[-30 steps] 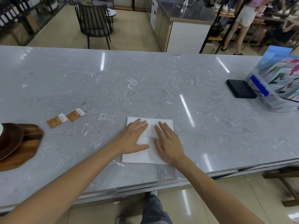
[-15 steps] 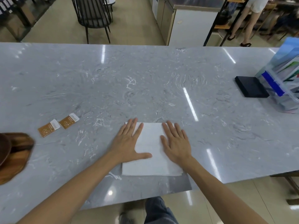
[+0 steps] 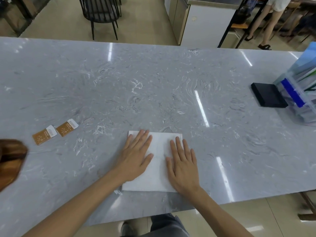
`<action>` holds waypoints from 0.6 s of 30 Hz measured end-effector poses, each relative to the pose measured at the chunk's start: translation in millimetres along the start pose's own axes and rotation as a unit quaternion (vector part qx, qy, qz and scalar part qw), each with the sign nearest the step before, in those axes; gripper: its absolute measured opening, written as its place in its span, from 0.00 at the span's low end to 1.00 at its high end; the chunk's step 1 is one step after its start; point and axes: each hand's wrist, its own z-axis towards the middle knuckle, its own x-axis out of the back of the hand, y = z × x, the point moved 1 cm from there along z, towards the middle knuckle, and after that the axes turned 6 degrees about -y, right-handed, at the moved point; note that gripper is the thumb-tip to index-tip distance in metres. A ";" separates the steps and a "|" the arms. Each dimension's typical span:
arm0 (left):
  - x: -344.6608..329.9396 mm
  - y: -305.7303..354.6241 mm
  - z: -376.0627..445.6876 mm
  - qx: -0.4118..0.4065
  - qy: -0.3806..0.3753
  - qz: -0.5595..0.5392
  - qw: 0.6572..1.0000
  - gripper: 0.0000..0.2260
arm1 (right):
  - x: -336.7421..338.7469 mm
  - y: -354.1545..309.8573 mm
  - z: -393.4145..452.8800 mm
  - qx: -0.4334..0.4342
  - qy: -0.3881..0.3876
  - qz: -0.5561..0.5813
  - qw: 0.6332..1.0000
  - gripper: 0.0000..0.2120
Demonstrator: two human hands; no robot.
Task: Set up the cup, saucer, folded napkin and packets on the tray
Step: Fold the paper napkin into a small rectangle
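Napkin (image 3: 158,163) is pressed flat on the desk (image 3: 153,93) under the left hand (image 3: 136,157) and right hand (image 3: 183,165), fingers spread. Judged light, soft and easily creased, it is best pinched at a folded edge.

Print on the packets (image 3: 55,131) is too small to read.
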 end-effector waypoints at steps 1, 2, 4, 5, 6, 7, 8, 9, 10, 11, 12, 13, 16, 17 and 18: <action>-2.6 10.0 -3.4 -0.011 0.008 -0.009 1.000 0.31 | -2.1 -3.9 -5.5 0.009 0.001 -0.004 1.000 0.29; -7.2 19.1 -8.1 -0.017 0.009 -0.014 1.000 0.30 | -5.2 -7.7 -10.9 0.013 -0.003 -0.004 1.000 0.29; -18.6 30.3 -19.0 -0.008 -0.002 -0.010 1.000 0.30 | -12.7 -12.7 -21.5 0.009 -0.019 -0.005 1.000 0.30; -22.8 31.8 -24.0 -0.002 -0.009 0.000 1.000 0.30 | -15.8 -13.8 -25.9 0.003 -0.025 -0.006 1.000 0.30; -24.9 31.2 -27.7 0.002 -0.014 0.011 1.000 0.30 | -17.7 -14.5 -29.1 -0.002 -0.028 -0.006 1.000 0.30; -25.0 29.9 -29.5 0.003 -0.014 0.016 1.000 0.30 | -18.0 -14.9 -30.8 -0.006 -0.028 -0.003 1.000 0.31; -23.5 29.2 -29.9 0.002 -0.010 0.013 1.000 0.30 | -17.1 -15.5 -31.5 -0.007 -0.027 0.001 1.000 0.31; -20.9 29.5 -30.0 0.000 -0.003 0.000 1.000 0.30 | -14.9 -16.2 -31.9 -0.005 -0.026 0.007 1.000 0.31; -17.8 30.7 -30.5 -0.002 0.004 -0.019 1.000 0.29 | -12.0 -17.1 -33.1 0.001 -0.023 0.017 1.000 0.31; -14.8 31.3 -32.6 -0.007 0.013 -0.037 0.999 0.28 | -8.6 -17.7 -34.6 0.008 -0.016 0.032 0.999 0.32; -11.9 30.8 -36.8 -0.015 0.023 -0.050 0.998 0.27 | -4.6 -17.4 -37.2 0.013 -0.006 0.051 0.999 0.31; -9.3 28.7 -43.1 -0.032 0.035 -0.060 0.997 0.25 | -0.1 -15.5 -41.0 0.018 0.005 0.073 0.997 0.30; -6.8 16.2 -72.0 -0.112 0.054 -0.105 0.987 0.18 | 9.5 4.2 -60.7 0.061 0.038 0.119 0.990 0.23; -7.5 11.7 -82.6 -0.129 0.054 -0.114 0.984 0.17 | 10.7 13.4 -68.6 0.078 0.039 0.124 0.988 0.20; -8.2 7.5 -91.9 -0.137 0.053 -0.114 0.982 0.16 | 10.8 22.0 -76.0 0.091 0.033 0.126 0.987 0.19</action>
